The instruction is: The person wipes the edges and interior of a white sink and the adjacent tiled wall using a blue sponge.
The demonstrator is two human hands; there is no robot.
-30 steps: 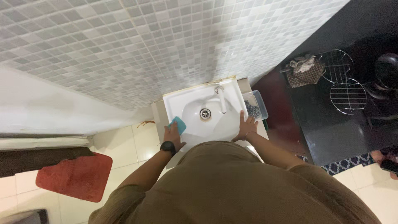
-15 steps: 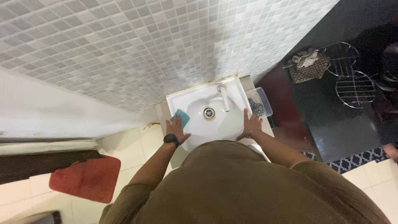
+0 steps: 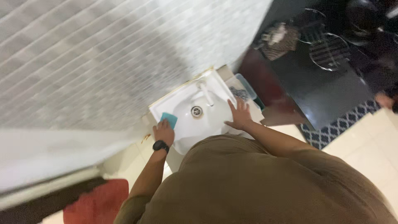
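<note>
A small white wash basin [image 3: 182, 96] is fixed to a grey mosaic-tiled wall, with a white tap [image 3: 206, 92] and a metal drain [image 3: 196, 110]. My left hand [image 3: 164, 132], a black watch on its wrist, presses a teal sponge [image 3: 168, 120] on the basin's left rim. My right hand [image 3: 237, 116] lies flat with fingers spread on the basin's right rim, holding nothing. My brown top fills the lower part of the view. The picture is blurred by motion.
A clear plastic tub [image 3: 245, 91] with dark contents stands right of the basin. Beyond it are a black counter [image 3: 323, 89] with a woven basket [image 3: 280, 39] and wire racks [image 3: 327, 49]. A red mat [image 3: 97, 205] lies on the pale floor tiles at lower left.
The view has swung and tilted, shifting the basin left and blurring the frame. My left hand with the sponge stays on the left rim; my right hand stays on the right rim.
</note>
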